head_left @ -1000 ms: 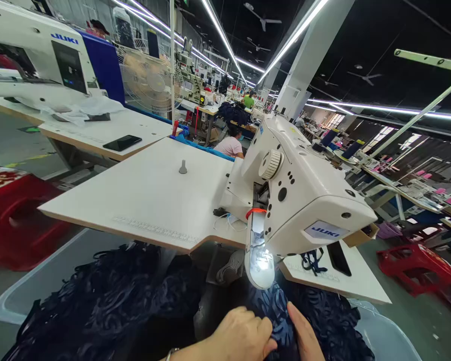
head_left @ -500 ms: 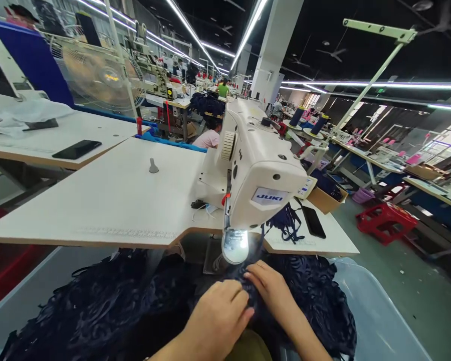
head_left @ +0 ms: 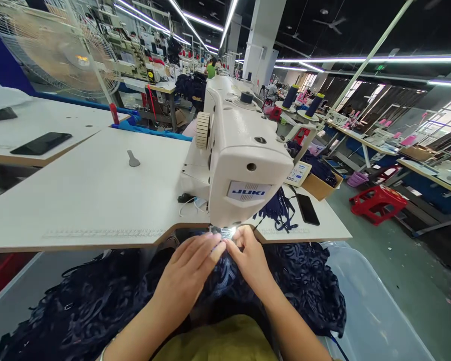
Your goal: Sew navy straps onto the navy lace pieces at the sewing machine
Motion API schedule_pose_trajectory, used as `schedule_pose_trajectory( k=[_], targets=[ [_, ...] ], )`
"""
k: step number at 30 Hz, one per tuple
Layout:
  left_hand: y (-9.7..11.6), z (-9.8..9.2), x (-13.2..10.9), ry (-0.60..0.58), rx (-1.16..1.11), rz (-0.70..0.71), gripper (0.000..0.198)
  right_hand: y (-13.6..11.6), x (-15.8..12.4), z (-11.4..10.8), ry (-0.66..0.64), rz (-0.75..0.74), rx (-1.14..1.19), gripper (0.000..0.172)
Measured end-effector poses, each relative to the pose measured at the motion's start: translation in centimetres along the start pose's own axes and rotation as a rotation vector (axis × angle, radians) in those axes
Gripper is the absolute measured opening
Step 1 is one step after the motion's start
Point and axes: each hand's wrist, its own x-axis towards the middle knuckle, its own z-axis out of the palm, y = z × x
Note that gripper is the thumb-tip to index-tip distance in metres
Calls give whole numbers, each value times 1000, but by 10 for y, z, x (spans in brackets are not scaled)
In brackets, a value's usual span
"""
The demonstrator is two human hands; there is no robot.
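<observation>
Under the head of a white JUKI sewing machine, dark navy lacy fabric hangs down toward my lap. My left hand grips its upper edge just left of the lit needle area, fingers stretched forward and held together. On the other side, my right hand pinches the same edge between thumb and curled fingers. Both sets of fingertips nearly meet at the presser foot, which they partly hide along with the needle. The bulk of the fabric spreads to both sides below the table edge.
A translucent plastic tub surrounds the fabric. On the white sewing table lie a grey metal piece, navy straps and a black phone. A red stool stands to the right.
Both hands have moved up and forward to the needle area with the fabric edge. The left has gone from a curled grip to straighter fingers. My view has shifted slightly.
</observation>
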Motion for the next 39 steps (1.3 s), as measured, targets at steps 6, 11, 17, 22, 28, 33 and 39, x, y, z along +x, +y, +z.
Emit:
schedule_pose_trajectory(
  k=[6, 11, 17, 22, 28, 33, 39],
  targets=[
    [13, 12, 0, -88, -38, -27, 34, 12, 7, -4, -55, -39, 198, 16],
    [26, 15, 6, -47, 49, -150, 30, 14, 15, -3, -1, -72, 168, 9],
    [30, 15, 12, -32, 139, -163, 30, 13, 21, 1, 43, -78, 65, 8],
    [28, 11, 15, -50, 147, -122, 30, 15, 22, 2, 59, -83, 47, 6],
    [28, 12, 15, -59, 148, -126, 29, 15, 21, 3, 63, -81, 37, 7],
    [27, 12, 14, -67, 124, -129, 31, 14, 19, 2, 71, -62, 33, 8],
    [26, 12, 10, -62, 113, -167, 31, 15, 18, 1, 44, -60, 27, 12]
  ],
)
